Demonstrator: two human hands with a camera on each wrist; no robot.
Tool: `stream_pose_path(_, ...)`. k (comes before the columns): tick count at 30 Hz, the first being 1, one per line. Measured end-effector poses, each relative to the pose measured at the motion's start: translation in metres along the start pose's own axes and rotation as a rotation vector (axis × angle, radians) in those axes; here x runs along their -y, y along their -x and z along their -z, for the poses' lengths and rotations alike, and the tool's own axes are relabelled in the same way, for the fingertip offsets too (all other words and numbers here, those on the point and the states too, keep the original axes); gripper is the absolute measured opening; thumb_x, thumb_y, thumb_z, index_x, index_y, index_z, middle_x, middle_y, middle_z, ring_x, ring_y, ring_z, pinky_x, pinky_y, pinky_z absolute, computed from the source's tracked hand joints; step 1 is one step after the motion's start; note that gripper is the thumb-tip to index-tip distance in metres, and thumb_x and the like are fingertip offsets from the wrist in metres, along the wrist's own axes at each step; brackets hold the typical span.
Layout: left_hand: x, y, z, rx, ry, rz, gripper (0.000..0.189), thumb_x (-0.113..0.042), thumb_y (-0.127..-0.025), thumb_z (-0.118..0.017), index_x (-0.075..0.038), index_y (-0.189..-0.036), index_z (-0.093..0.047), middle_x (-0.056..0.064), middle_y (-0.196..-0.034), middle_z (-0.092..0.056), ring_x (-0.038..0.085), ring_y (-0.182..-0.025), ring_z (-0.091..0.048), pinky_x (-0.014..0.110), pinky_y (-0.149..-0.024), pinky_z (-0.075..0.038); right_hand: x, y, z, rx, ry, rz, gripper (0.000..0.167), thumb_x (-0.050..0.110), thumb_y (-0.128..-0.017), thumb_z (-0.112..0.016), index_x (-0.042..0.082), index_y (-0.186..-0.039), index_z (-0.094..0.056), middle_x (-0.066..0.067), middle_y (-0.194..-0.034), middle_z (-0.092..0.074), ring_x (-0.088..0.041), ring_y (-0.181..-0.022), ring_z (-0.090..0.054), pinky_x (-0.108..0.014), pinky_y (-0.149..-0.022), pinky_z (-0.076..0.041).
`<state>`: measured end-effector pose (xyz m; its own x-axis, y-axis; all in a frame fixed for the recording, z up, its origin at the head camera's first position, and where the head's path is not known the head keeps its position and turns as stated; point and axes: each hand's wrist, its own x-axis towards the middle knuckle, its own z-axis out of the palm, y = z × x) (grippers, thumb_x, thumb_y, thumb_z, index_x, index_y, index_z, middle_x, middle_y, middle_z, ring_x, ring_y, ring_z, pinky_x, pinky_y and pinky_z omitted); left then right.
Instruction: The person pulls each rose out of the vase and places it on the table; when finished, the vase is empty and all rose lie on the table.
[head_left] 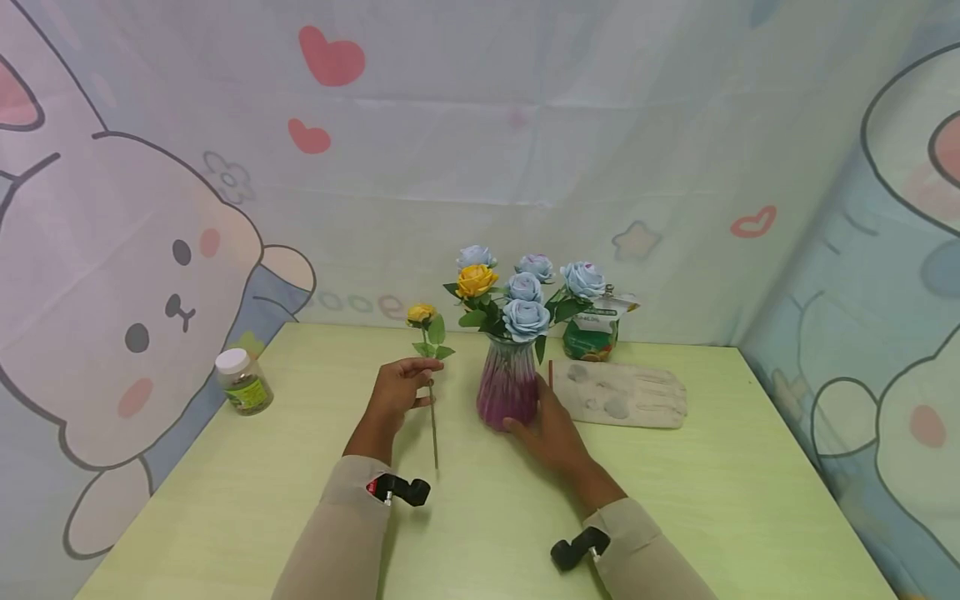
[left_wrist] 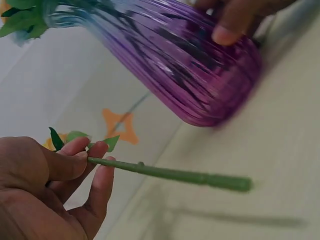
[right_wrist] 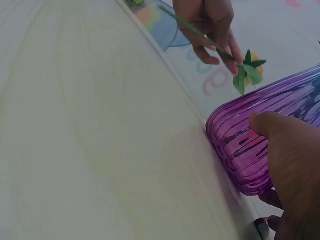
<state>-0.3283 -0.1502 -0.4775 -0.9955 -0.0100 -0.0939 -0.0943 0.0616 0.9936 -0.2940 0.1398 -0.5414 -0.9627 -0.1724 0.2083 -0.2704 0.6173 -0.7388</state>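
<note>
A yellow artificial rose [head_left: 422, 314] with green leaves stands upright in my left hand [head_left: 395, 395], which pinches its thin stem between thumb and fingers. The bare stem end [left_wrist: 227, 182] points down over the table, left of the vase. My right hand [head_left: 553, 433] grips the lower right side of a ribbed glass vase [head_left: 498, 390], purple at the base and clear higher up, with the thumb [right_wrist: 262, 123] across its front. Several pale blue roses [head_left: 526, 319] and one yellow rose [head_left: 476, 281] fill the vase. Their stems show through the glass.
A folded cream cloth glove [head_left: 626, 395] lies right of the vase. Behind it stands a green and white packet [head_left: 592, 332]. At the table's left edge is a jar [head_left: 246, 385] with a white lid. A printed curtain [head_left: 420, 167] hangs behind the pale yellow-green table [head_left: 480, 533].
</note>
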Motion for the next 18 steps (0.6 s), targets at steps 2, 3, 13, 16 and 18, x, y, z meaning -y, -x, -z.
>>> stream_pose_path(2,0.005,-0.001,-0.005,0.028,-0.054,-0.008,0.025,-0.007,-0.113,-0.060,-0.007,-0.130,-0.078,0.014,-0.141,-0.074,0.026,-0.118,-0.064,0.027,-0.079,-0.065,0.001,0.000,0.001,-0.001,0.003,-0.003,0.105,0.047,-0.101,-0.078,0.006,-0.175,-0.016,-0.018,-0.180,-0.029,-0.039,-0.168,-0.030,-0.057,-0.137,-0.026)
stream_pose_path(3,0.007,-0.002,-0.007,0.039,-0.079,-0.012,0.025,-0.007,-0.113,-0.059,-0.006,-0.129,-0.079,0.014,-0.141,-0.074,0.027,-0.119,-0.064,0.027,-0.079,-0.064,0.001,0.000,0.001,-0.004,0.005,0.000,0.104,0.047,-0.101,-0.078,0.006,-0.175,-0.016,-0.018,-0.181,-0.029,-0.039,-0.168,-0.030,-0.056,-0.137,-0.027)
stream_pose_path(13,0.030,-0.014,-0.031,0.091,-0.184,-0.070,0.024,0.000,-0.111,-0.057,0.001,-0.121,-0.079,0.022,-0.130,-0.073,0.016,-0.090,-0.058,0.025,-0.068,-0.055,0.000,0.000,0.002,-0.052,0.005,0.076,0.099,0.039,-0.101,-0.080,0.000,-0.172,-0.023,-0.022,-0.176,-0.036,-0.042,-0.165,-0.035,-0.059,-0.135,-0.029)
stream_pose_path(16,0.036,-0.016,-0.036,0.081,-0.210,-0.099,0.024,0.002,-0.110,-0.058,0.002,-0.119,-0.080,0.024,-0.128,-0.075,0.016,-0.081,-0.058,0.023,-0.062,-0.052,0.002,0.001,0.003,-0.058,0.015,0.091,0.099,0.038,-0.100,-0.079,0.000,-0.172,-0.024,-0.024,-0.175,-0.037,-0.044,-0.164,-0.037,-0.060,-0.135,-0.030)
stream_pose_path(18,0.040,-0.017,-0.038,0.071,-0.241,-0.117,0.025,0.002,-0.109,-0.058,0.001,-0.118,-0.081,0.023,-0.128,-0.077,0.018,-0.080,-0.062,0.023,-0.062,-0.052,0.002,0.002,0.003,-0.062,0.009,0.098,0.100,0.038,-0.099,-0.080,-0.001,-0.172,-0.024,-0.025,-0.175,-0.038,-0.045,-0.163,-0.038,-0.061,-0.134,-0.031)
